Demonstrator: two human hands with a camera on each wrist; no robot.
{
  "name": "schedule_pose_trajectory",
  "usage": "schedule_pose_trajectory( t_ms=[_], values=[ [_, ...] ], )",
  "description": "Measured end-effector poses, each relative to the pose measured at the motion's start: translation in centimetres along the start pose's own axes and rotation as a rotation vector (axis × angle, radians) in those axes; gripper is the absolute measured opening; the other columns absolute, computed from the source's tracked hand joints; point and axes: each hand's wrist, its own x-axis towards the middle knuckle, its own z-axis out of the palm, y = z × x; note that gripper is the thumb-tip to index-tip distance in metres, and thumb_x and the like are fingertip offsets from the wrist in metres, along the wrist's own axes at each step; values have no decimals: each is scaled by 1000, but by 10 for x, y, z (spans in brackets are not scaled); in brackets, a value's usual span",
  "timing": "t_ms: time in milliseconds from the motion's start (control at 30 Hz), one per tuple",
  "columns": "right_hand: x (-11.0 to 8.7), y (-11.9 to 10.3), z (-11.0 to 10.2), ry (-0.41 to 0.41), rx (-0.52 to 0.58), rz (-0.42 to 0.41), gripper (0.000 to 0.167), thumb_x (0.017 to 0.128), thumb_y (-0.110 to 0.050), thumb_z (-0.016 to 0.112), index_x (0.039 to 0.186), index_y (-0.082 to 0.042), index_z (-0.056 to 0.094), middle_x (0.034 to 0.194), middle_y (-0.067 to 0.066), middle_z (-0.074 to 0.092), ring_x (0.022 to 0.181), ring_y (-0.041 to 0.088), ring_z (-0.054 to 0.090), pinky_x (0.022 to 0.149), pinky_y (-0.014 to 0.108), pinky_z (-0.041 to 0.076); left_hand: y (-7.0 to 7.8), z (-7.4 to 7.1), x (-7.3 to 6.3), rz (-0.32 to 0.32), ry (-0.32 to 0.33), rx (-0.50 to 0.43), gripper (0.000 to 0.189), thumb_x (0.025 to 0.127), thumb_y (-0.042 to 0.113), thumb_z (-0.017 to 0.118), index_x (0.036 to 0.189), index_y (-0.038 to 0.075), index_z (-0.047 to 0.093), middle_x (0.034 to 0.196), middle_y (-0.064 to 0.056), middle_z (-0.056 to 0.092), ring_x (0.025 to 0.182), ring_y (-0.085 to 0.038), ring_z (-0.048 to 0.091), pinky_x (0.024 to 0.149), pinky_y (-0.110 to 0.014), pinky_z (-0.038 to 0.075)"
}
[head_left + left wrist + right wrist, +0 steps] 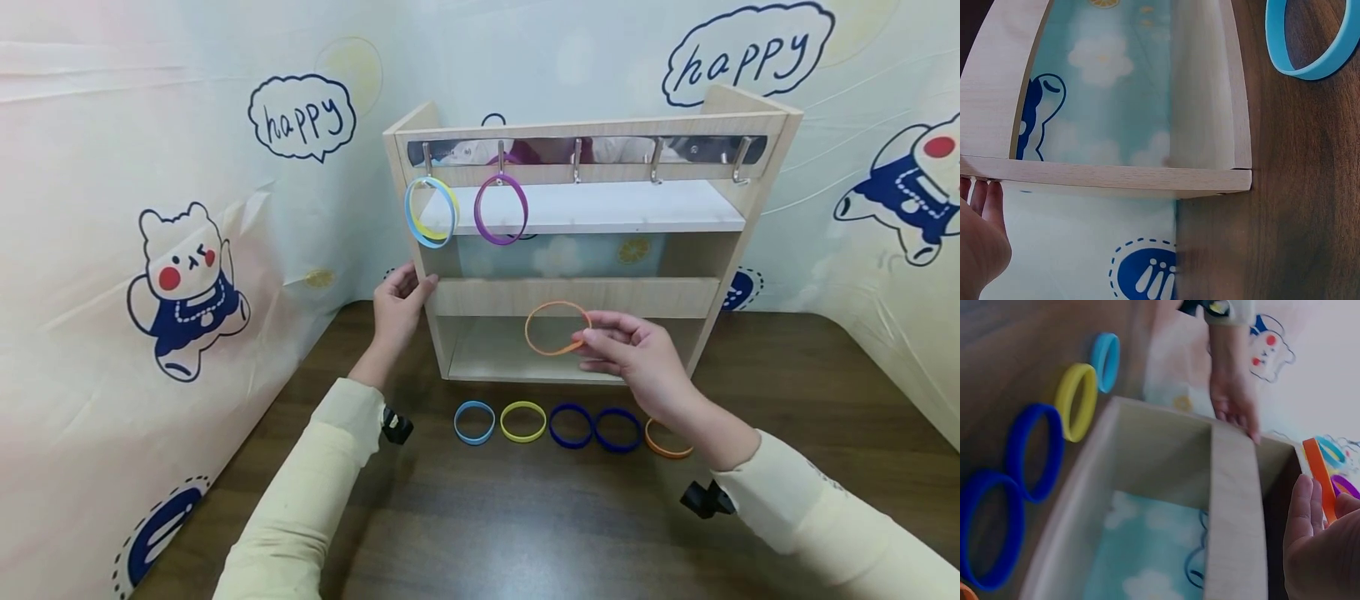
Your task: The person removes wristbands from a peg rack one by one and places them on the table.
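Observation:
My right hand (637, 354) pinches an orange silicone wristband (557, 353) between thumb and fingers, in front of the wooden shelf's lower part. In the right wrist view the orange band stands edge-on at the fingertips. My left hand (399, 310) grips the left side panel (1116, 175) of the shelf, thumb at its front edge and fingers on its outer face. On the leftmost hook hang a light blue wristband (411, 218) and a yellow one (452, 200). Purple wristbands (525, 218) hang from the second hook. The other three hooks (577, 160) hold nothing.
On the dark wooden table (510, 525), before the shelf, a row of wristbands lies flat: light blue (474, 442), yellow (523, 439), two dark blue (572, 446), and orange (667, 454), partly hidden by my right wrist. A printed cloth (465, 50) surrounds the table's back and sides.

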Motion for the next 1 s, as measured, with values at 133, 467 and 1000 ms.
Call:
schedule_pose_trajectory(
  t_ms=[133,467,1000],
  values=[
    [-3,16,5,-19,-21,44,33,96,-4,61,126,7,53,96,7,71,89,20,70,76,36,56,1,1,0,2,1,-4,36,91,10,67,123,-5,62,117,-17,66,99,-16,63,84,-28,51],
    [-15,53,21,-89,-59,161,39,94,-4,62,127,13,51,95,8,70,92,25,69,76,36,56,1,1,0,-3,1,-4,35,91,10,67,122,-5,62,117,-18,66,99,-16,63,84,-27,51],
    [-37,100,51,-144,-42,266,43,92,-1,64,129,14,48,99,22,70,86,29,70,71,36,57,1,1,-1,-13,-7,-9,37,92,11,67,124,-5,61,120,-21,64,101,-18,63,86,-29,51]
  ],
)
